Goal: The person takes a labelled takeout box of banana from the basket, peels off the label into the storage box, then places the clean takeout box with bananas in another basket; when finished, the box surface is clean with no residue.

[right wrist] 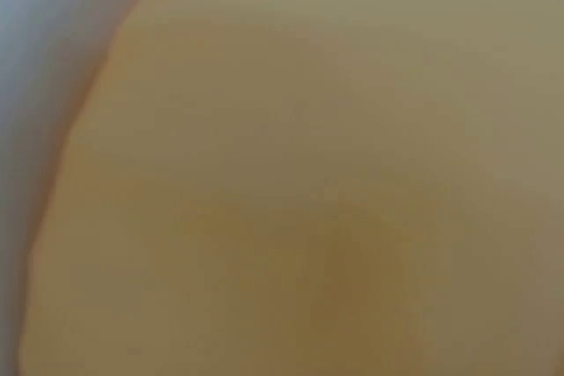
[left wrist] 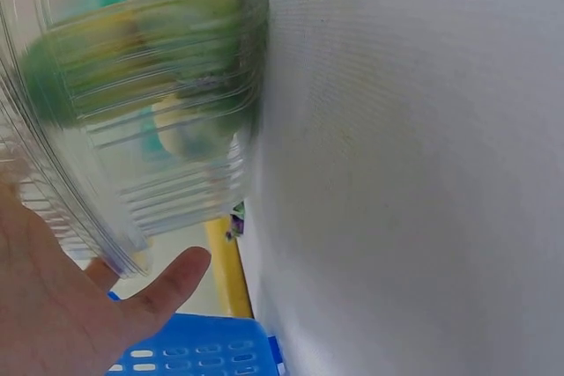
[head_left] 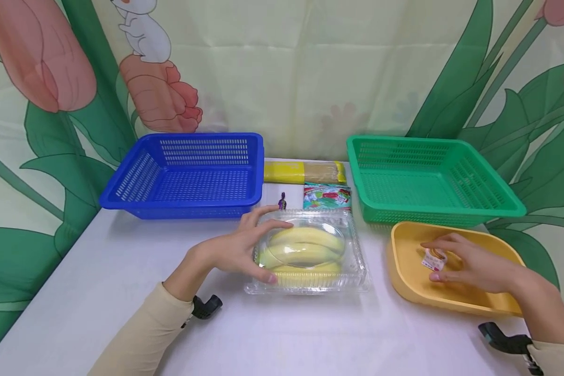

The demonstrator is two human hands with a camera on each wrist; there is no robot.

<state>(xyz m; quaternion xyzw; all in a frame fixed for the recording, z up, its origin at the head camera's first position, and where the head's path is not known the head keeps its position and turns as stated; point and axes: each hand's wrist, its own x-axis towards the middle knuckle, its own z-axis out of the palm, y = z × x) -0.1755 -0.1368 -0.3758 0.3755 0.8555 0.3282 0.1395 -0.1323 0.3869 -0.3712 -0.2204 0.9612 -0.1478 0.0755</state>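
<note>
Fingers spread, the left hand (head_left: 238,248) rests on a clear box (head_left: 356,263) of bananas (head_left: 302,253) on the counter (head_left: 310,334); fingers of the right hand (head_left: 477,266) curve about a small packet (head_left: 435,259) inside the yellow basin (head_left: 409,291), whether pinching it unclear. A light, centred pinch would serve best.

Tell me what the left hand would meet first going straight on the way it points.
Most likely the clear plastic box of bananas: the left hand overlaps its left side in the head view, contact unclear.
</note>
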